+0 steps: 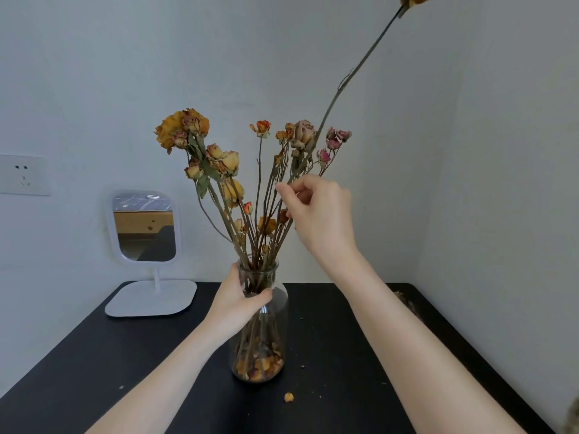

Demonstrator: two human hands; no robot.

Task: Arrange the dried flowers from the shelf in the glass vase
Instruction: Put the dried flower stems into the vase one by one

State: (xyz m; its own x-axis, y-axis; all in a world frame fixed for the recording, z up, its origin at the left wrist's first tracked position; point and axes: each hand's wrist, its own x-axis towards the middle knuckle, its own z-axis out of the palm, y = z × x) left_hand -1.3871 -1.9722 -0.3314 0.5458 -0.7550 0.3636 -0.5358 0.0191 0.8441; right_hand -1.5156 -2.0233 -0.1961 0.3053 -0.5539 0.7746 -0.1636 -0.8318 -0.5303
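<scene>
- The left hand [241,296] wraps the neck of the vase [279,311], thumb across the front. This grip looks meant to steady the tall, narrow glass so it does not tip while stems are shifted.
- The vase stands on the worktop [344,355], directly under the left hand and below and left of the right hand.
- The right hand [319,214] is raised above the vase mouth, thumb and forefinger pinched on what appears to be the long stem [360,67]. The pinch sits low on the stem, likely to steer its foot into the neck.
- That stem leans up and away from the right hand, its head cut off by the top edge. It is far taller than the rest, so it may overhang and pull sideways.
- The flowers [219,158] already in the vase fan out above the left hand, just left of the right hand's fingers.
- A fallen petal [288,397] lies between the forearms, and more crumbs sit in the vase bottom, so the blooms look brittle.
- A mirror [144,227] stands well left of the left hand.
</scene>
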